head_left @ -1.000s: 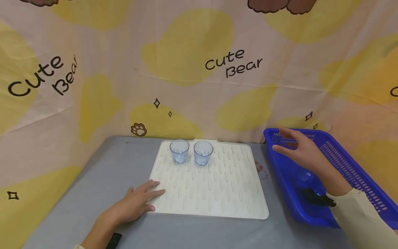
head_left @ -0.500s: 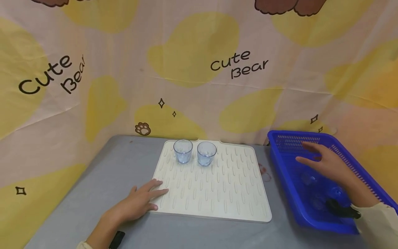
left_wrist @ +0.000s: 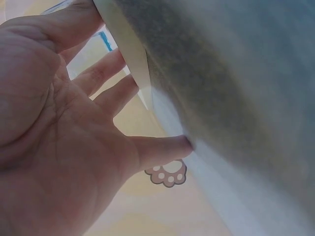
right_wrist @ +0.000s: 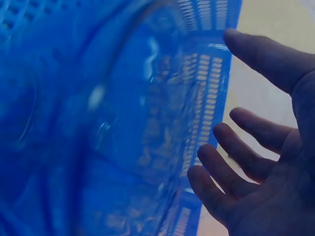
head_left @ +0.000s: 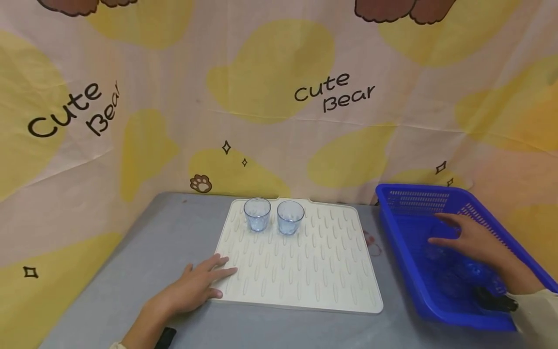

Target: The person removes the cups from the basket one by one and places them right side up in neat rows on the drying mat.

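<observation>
My left hand (head_left: 192, 286) rests with spread fingers on the left edge of a white ridged drying mat (head_left: 301, 271). In the left wrist view its fingertips (left_wrist: 184, 143) lie along the mat edge and the table. Two clear, bluish glass cups, a left one (head_left: 257, 215) and a right one (head_left: 289, 219), stand upright side by side at the back of the mat. My right hand (head_left: 479, 242) hovers inside a blue plastic basket (head_left: 398, 252), thumb and fingers apart, holding nothing. Several clear glasses (right_wrist: 162, 113) lie in the basket just below that hand, tinted blue by it.
A grey cloth-covered table (head_left: 183, 232) lies under everything. Behind it hangs a printed curtain (head_left: 270, 87) with yellow patches and "Cute Bear" lettering. The basket stands right of the mat, its raised walls (head_left: 420, 201) around the right hand.
My right hand has moved down and to the right, from over the basket's back-left rim into the basket among the glasses. The left hand stays on the mat edge. The head view has shifted slightly.
</observation>
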A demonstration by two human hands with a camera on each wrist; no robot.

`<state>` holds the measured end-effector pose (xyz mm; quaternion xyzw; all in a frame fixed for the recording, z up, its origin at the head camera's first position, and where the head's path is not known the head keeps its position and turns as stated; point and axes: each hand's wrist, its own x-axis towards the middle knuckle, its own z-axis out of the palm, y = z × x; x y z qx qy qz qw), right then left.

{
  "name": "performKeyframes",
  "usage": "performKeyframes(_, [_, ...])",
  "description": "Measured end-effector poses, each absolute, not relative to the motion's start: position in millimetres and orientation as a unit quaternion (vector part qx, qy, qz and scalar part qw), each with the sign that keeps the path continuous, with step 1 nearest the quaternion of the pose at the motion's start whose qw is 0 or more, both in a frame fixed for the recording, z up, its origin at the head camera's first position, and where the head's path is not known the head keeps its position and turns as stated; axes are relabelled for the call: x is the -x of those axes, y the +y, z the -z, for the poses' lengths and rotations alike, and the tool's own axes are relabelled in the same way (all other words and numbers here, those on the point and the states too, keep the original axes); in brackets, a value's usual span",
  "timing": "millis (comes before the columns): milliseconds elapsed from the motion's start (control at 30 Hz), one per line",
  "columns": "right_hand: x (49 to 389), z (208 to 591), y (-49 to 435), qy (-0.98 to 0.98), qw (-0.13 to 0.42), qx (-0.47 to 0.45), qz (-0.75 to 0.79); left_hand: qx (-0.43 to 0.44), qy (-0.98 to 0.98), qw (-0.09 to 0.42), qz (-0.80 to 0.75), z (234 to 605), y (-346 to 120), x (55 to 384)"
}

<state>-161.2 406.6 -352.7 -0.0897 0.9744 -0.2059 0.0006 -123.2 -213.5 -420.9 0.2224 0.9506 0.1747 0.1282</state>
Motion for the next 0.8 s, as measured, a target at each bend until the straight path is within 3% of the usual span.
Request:
performKeyframes(367, [161,362,426,0.98,-0.014,0.087,0.18,-0.22,0.95,0.125,-0.18,421,-211,125])
performKeyframes(600, [158,362,427,0.983,0.044,0.049,0.173,-0.223,0.95,0.122,-0.18,420,-211,124])
performKeyframes(800, [158,363,424,0.983,0.053,0.049,0.167,-0.217,0.951,0.125,-0.182,420,-212,123])
